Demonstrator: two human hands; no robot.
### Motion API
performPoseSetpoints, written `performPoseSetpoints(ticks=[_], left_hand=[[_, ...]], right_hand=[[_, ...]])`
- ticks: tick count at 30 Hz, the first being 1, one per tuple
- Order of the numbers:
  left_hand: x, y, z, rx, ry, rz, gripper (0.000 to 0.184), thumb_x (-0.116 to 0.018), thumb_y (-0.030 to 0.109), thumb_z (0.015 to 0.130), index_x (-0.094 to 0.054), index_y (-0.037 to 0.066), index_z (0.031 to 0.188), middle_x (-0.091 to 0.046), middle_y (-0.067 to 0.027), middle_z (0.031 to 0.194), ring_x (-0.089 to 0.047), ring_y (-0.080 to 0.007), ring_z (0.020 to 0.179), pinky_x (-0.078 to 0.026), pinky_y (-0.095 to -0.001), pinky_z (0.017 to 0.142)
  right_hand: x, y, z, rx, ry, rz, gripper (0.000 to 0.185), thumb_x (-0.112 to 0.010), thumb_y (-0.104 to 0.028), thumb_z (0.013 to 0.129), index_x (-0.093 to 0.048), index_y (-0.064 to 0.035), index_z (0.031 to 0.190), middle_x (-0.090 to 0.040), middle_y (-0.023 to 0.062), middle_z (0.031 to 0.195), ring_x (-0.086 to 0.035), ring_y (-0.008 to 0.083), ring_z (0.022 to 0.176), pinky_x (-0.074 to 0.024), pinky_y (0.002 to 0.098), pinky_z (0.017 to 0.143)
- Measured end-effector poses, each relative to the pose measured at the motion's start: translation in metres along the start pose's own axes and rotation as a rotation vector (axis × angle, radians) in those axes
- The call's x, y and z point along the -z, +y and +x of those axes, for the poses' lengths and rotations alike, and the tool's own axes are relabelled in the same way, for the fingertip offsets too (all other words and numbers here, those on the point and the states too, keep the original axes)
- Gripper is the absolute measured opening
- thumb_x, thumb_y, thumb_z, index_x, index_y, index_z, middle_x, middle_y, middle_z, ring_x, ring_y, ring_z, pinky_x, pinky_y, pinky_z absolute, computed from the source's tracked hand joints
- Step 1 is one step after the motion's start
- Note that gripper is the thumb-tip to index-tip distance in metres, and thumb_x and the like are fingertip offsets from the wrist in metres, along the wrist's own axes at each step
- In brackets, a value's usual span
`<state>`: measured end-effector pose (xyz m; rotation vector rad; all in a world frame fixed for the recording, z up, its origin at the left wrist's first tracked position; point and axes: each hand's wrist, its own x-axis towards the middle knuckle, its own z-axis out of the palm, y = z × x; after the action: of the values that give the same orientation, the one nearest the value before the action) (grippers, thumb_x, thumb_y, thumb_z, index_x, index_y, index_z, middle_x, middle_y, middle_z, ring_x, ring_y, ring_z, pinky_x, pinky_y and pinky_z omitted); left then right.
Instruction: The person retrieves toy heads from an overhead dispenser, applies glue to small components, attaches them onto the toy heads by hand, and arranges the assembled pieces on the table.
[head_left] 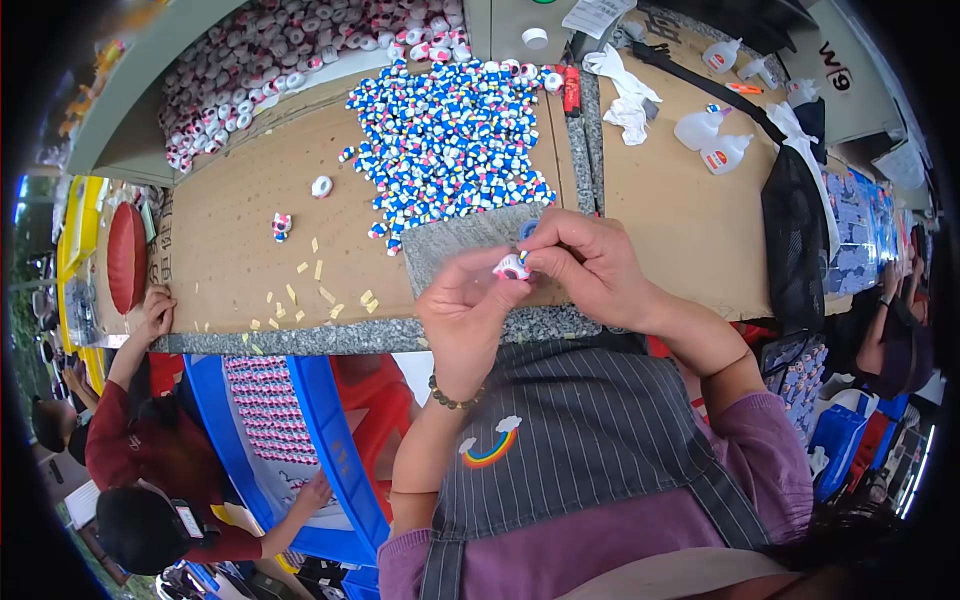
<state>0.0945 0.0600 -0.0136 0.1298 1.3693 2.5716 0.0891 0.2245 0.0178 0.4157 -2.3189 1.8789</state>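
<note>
My left hand (465, 305), with a beaded bracelet on the wrist, is closed on a small white and pink figurine head (512, 268) over the table's near edge. My right hand (595, 270) pinches close against this head from the right. A tiny blue and yellow bit shows at its fingertips, but its kind is not clear. Beyond my hands spreads a big pile of small blue and white figurine bodies (450, 140). To the left stand a whole figurine (282, 227) and a loose white head (321, 187).
Yellow paper strips (327, 295) lie scattered near the table edge. A bin of figurine heads (300, 60) stands at the back. Glue bottles (725, 152) are on the right. At left, a co-worker (170, 480) reaches into a blue crate (330, 450); a red dish (127, 258) stands nearby.
</note>
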Motion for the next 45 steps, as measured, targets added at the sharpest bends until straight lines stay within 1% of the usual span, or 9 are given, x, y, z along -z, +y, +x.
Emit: performPoseSetpoints(ticks=[10, 16, 25, 30, 33, 36, 39, 40, 45], left_hand=[[-0.007, 0.000, -0.003, -0.204, 0.010, 0.288, 0.023, -0.067, -0.010, 0.080, -0.065, -0.004, 0.101, -0.063, -0.0109, 0.100, -0.062, -0.0133, 0.090, -0.051, -0.0251, 0.076], [0.020, 0.014, 0.006, -0.186, 0.033, 0.372, 0.021, -0.067, -0.007, 0.081, -0.062, -0.005, 0.101, -0.064, -0.0097, 0.098, -0.063, -0.0126, 0.088, -0.052, -0.0248, 0.076], [0.129, 0.068, 0.031, -0.355, 0.467, 1.379, 0.020, -0.069, -0.002, 0.075, -0.065, 0.001, 0.095, -0.064, -0.0114, 0.084, -0.060, -0.0181, 0.061, -0.049, -0.0298, 0.059], [0.122, 0.084, 0.060, -0.686, 0.342, 1.711, 0.026, -0.068, 0.000, 0.071, -0.064, 0.002, 0.097, -0.061, -0.0121, 0.104, -0.054, -0.0346, 0.096, -0.047, -0.0424, 0.080], [0.115, 0.083, 0.094, -0.743, 0.271, 1.760, 0.028, -0.066, 0.000, 0.074, -0.062, 0.004, 0.101, -0.062, -0.0152, 0.102, -0.056, -0.0356, 0.095, -0.045, -0.0434, 0.084], [0.124, 0.073, 0.123, -0.595, 0.173, 1.879, 0.026, -0.064, -0.001, 0.074, -0.062, 0.003, 0.100, -0.063, -0.0165, 0.097, -0.058, -0.0357, 0.092, -0.047, -0.0437, 0.079], [0.114, 0.076, 0.124, -0.456, 0.201, 1.713, 0.024, -0.059, -0.004, 0.073, -0.064, 0.001, 0.097, -0.064, -0.0200, 0.094, -0.057, -0.0392, 0.092, -0.046, -0.0458, 0.080], [0.110, 0.075, 0.123, -0.652, 0.209, 1.692, 0.019, -0.063, -0.002, 0.074, -0.064, 0.000, 0.093, -0.063, -0.0177, 0.087, -0.061, -0.0324, 0.083, -0.049, -0.0394, 0.075], [0.065, 0.063, 0.072, -0.220, 0.138, 0.747, 0.015, -0.070, 0.000, 0.081, -0.065, 0.000, 0.095, -0.065, -0.0047, 0.089, -0.059, -0.0083, 0.076, -0.048, -0.0229, 0.067]], right_hand=[[-0.024, 0.010, -0.020, 0.030, 0.183, 0.072, 0.007, -0.059, -0.002, 0.088, -0.062, 0.0009, 0.082, -0.057, 0.0057, 0.068, -0.056, 0.0128, 0.061, -0.0423, 0.0271, 0.054], [-0.004, 0.016, 0.011, 0.040, -0.046, -0.094, 0.008, -0.063, -0.005, 0.086, -0.065, 0.0002, 0.091, -0.061, 0.0102, 0.076, -0.059, 0.0202, 0.067, -0.0461, 0.0312, 0.061], [0.040, 0.084, 0.069, 0.253, 0.047, -0.708, 0.018, -0.063, -0.001, 0.076, -0.055, -0.0017, 0.092, -0.055, 0.0138, 0.088, -0.058, 0.0326, 0.088, -0.0480, 0.0417, 0.072], [0.040, 0.084, 0.076, 0.251, 0.002, -0.842, 0.014, -0.064, -0.003, 0.076, -0.053, -0.0027, 0.085, -0.055, 0.0139, 0.085, -0.059, 0.0344, 0.084, -0.0492, 0.0443, 0.068], [0.040, 0.076, 0.070, 0.231, -0.037, -0.989, 0.014, -0.063, -0.002, 0.077, -0.056, -0.0008, 0.088, -0.058, 0.0162, 0.081, -0.060, 0.0366, 0.079, -0.0500, 0.0440, 0.067], [0.047, 0.064, 0.062, 0.268, 0.013, -0.701, 0.014, -0.062, -0.001, 0.081, -0.059, 0.0013, 0.094, -0.064, 0.0157, 0.078, -0.064, 0.0302, 0.070, -0.0525, 0.0378, 0.061], [0.063, 0.065, 0.049, -0.505, -0.041, 0.206, 0.015, -0.059, -0.001, 0.088, -0.060, 0.0028, 0.102, -0.066, 0.0114, 0.080, -0.065, 0.0187, 0.066, -0.0524, 0.0296, 0.057], [0.063, 0.058, 0.043, -0.467, -0.017, 0.520, 0.011, -0.058, 0.001, 0.089, -0.061, 0.0036, 0.099, -0.066, 0.0094, 0.082, -0.064, 0.0134, 0.066, -0.0531, 0.0256, 0.056], [0.055, 0.035, 0.027, -0.609, 0.001, 0.516, 0.010, -0.061, 0.002, 0.087, -0.061, 0.0028, 0.096, -0.065, 0.0084, 0.080, -0.063, 0.0133, 0.064, -0.0516, 0.0270, 0.054]])
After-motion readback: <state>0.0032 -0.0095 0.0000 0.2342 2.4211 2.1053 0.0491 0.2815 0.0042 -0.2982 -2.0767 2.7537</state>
